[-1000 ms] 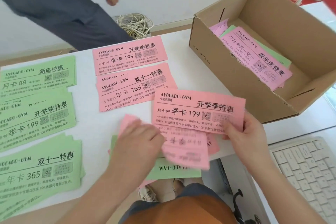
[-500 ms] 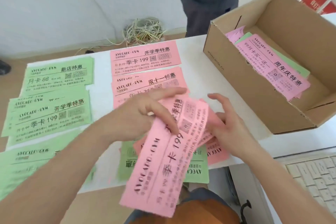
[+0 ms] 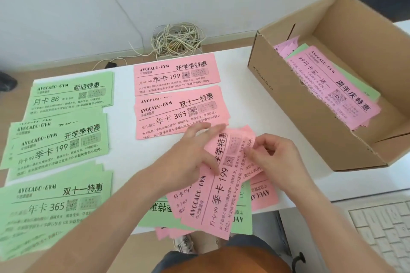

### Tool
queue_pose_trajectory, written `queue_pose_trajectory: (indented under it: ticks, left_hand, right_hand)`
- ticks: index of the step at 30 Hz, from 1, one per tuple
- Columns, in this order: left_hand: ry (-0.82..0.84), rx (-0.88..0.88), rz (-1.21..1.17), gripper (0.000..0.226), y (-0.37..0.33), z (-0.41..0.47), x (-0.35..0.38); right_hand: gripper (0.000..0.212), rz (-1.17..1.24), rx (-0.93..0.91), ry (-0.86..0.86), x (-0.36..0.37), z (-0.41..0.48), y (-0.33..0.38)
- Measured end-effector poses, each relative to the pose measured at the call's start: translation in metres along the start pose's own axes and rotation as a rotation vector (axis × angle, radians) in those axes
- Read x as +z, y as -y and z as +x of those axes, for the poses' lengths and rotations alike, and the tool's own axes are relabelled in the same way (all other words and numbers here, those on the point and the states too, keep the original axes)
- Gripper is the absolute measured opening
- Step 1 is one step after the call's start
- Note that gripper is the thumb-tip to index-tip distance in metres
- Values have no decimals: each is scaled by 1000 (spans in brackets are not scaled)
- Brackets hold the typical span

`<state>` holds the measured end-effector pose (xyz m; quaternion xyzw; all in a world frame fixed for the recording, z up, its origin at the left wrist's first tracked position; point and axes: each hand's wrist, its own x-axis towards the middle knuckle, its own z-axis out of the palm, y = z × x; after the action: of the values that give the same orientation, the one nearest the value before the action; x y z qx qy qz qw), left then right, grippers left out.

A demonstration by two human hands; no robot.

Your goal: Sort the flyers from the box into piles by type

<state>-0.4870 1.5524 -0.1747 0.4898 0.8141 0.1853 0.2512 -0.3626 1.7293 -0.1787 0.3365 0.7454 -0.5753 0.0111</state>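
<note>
My left hand (image 3: pixel 190 157) and my right hand (image 3: pixel 275 157) together hold a pink "季卡 199" flyer (image 3: pixel 221 186), turned lengthwise over a loose heap of pink and green flyers (image 3: pixel 261 197) at the table's front edge. Two pink piles lie beyond: a "季卡 199" pile (image 3: pixel 175 73) and a "年卡 365" pile (image 3: pixel 177 113). Three green piles sit at the left: "月卡 88" (image 3: pixel 68 93), "季卡 199" (image 3: pixel 57 144) and "年卡 365" (image 3: pixel 53 201). The open cardboard box (image 3: pixel 295 113) at the right holds more pink and green flyers (image 3: pixel 335 86).
A white keyboard (image 3: pixel 381 230) lies at the lower right, below the table edge. A tangle of pale cables (image 3: pixel 177 37) sits on the floor behind the table against the wall. A dark shape (image 3: pixel 7 83) shows at the far left edge.
The pink "季卡 199" flyer went from level in my right hand to lengthwise between both hands. The view shifted left; the standing person behind the table has almost left the frame.
</note>
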Motion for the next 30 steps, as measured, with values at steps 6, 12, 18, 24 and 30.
queue_pose_trajectory:
  ticks: [6,12,18,24,30]
  left_hand:
    - [-460,-397,-148,26,-14,-37,-2]
    - [-344,-512,-538,34,-27,-36,11]
    - [-497,-577,-411,14,-24,-34,-9]
    - [-643,-599,-513,17,-1,-54,-68]
    - [-146,-423,-344,10,-3,-50,-58]
  right_hand:
    - [15,267,39,54,-13,-6,-1]
    - [26,408,-5,108,-6,-18,2]
    - [22,53,-43,147,-3,-25,2]
    - [37,8,-16,-1,-4,-24,-2]
    - [13,213,40,-103,0,-28,4]
